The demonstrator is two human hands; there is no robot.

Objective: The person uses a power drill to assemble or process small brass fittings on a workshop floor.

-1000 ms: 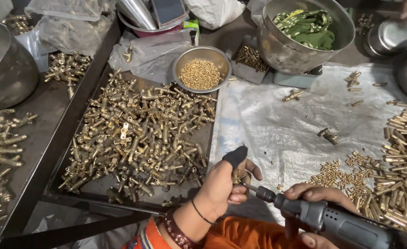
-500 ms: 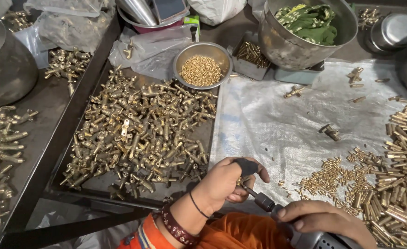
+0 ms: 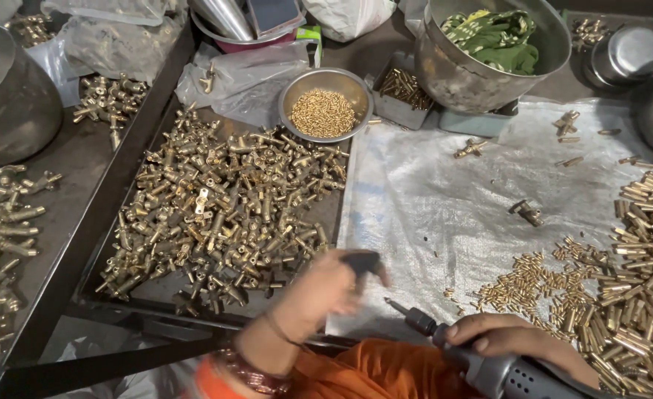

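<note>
My left hand (image 3: 325, 290) is blurred, its fingers curled, with a black cap on one fingertip. It hovers at the near right corner of a dark tray (image 3: 116, 193) heaped with brass tap fittings (image 3: 215, 214). What it holds is hidden. My right hand (image 3: 507, 340) grips a grey power screwdriver (image 3: 489, 366). The bare bit points up-left toward the left hand, with a small gap between them. A steel bowl of small brass screws (image 3: 325, 111) stands at the tray's far right corner.
A plastic sheet (image 3: 444, 207) covers the middle, with brass pins (image 3: 640, 273) and small screws (image 3: 526, 279) piled at its right. A large steel pot holding green cloth (image 3: 489, 52) stands behind. More fittings (image 3: 1, 244) and a steel vessel (image 3: 8, 96) lie left.
My left hand has pulled away from the screwdriver bit and swung left toward the tray. The screwdriver in my right hand has dropped lower and to the right.
</note>
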